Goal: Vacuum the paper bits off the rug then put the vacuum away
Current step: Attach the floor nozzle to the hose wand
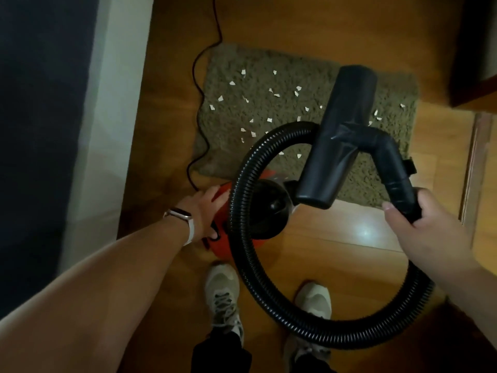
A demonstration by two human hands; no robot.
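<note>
Vacuum body (228, 238): red with a black dome on top, sitting on the wooden floor at lower centre of the frame, just below the rug's near edge.
Hose (269, 305): black and ribbed, looping in a wide ring from the body down past the shoes and up to the right.
Nozzle (341, 135): a wide black floor head, hanging above the rug at centre right, joined to a bent black handle tube (392, 168).
Right hand (427, 232): gripping the lower end of the handle tube, fingers clamped around it.
Left hand (204, 211): resting on the red body's left side, fingers spread apart and flat; a watch (178, 214) is sitting on the wrist.
Rug (242, 135): olive, shaggy, lying at upper centre.
Paper bits (269, 120): white scraps lying scattered across the rug.
Cord (199, 76): black, snaking from the top edge down the rug's left side.
Shoes (223, 292): pale trainers standing at the bottom.
</note>
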